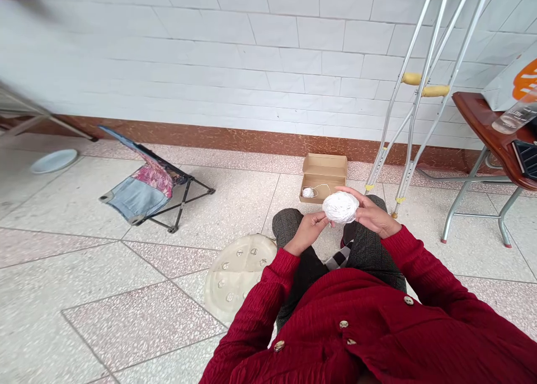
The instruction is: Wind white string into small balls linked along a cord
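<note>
A large ball of white yarn (340, 207) is held up above my knees, between my two hands. My right hand (375, 213) wraps round its right side, with the fingers along the top and back edge. At the ball's lower left, my left hand (307, 231) has its thumb and fingertips pinched together; whether they grip a strand or the ball's edge is too small to tell. An open cardboard box (325, 165) stands on the floor by the wall. Inside it, at the left, lies a small white yarn ball (308, 192), from which a loose strand curls toward the right.
Crutches (413, 110) lean on the tiled wall at the right. Beside them is a brown stool (478, 115) bearing a bottle (509, 120) and a bag. A folding chair (145, 191) and a pale plate (54, 161) are at the left. A round lid (226, 278) lies beside my left leg.
</note>
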A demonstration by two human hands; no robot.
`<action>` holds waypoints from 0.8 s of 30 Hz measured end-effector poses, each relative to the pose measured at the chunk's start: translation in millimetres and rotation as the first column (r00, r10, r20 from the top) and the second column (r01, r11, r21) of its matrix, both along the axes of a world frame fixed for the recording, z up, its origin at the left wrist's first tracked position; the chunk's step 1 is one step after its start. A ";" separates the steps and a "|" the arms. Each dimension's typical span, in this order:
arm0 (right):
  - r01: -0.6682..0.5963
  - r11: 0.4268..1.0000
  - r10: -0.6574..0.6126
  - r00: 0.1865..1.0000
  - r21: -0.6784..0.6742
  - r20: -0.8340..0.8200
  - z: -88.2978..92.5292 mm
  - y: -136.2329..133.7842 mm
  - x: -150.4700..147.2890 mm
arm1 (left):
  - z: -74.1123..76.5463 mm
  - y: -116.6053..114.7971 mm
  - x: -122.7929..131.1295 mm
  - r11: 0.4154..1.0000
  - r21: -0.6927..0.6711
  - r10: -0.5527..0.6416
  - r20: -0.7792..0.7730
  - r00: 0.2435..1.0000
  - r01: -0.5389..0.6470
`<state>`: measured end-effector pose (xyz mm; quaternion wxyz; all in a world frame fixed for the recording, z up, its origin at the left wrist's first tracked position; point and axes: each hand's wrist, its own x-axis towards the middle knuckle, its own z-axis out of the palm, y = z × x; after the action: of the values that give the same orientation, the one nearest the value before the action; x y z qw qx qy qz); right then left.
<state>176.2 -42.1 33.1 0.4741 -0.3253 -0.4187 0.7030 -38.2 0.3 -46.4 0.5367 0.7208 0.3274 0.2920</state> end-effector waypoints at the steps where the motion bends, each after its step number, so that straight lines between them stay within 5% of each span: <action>1: 0.006 1.000 -0.006 1.000 0.004 0.008 2.2 2.0 0.5 | 0.6 -1.5 2.1 1.000 0.001 -0.001 0.014 1.000 0.001; 7: 0.003 0.999 -0.006 0.996 -0.034 -0.086 -2.0 1.0 2.5 | 6.5 9.8 -5.4 0.987 0.040 0.153 0.036 0.988 -0.154; 11: -0.025 0.997 0.014 0.989 -0.067 -0.150 -3.1 -3.8 1.6 | 5.6 11.7 -10.8 0.981 0.138 0.140 -0.045 0.989 -0.133; 16: 0.191 0.981 -0.192 0.972 0.017 0.137 -2.0 10.2 5.8 | 4.9 -11.5 0.4 0.992 0.127 0.002 -0.134 0.991 0.015; 18: 0.300 0.943 -0.332 0.863 0.141 0.381 -9.1 20.0 10.0 | 7.8 -21.3 4.9 0.987 0.148 -0.041 -0.188 0.981 0.070; 21: 0.337 0.874 -0.484 0.542 0.350 0.687 -31.6 28.8 15.7 | 14.3 -28.6 7.1 0.967 0.220 -0.070 -0.262 0.963 0.130; 24: 0.241 0.894 -0.440 0.319 0.377 0.840 -61.9 25.1 15.9 | 19.2 -24.6 3.6 0.940 0.313 -0.034 -0.303 0.952 0.133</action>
<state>192.1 -16.9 -28.8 0.3327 -0.6900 -0.5913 0.2521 -34.6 -24.2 -27.3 0.3660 0.8489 0.3187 0.2094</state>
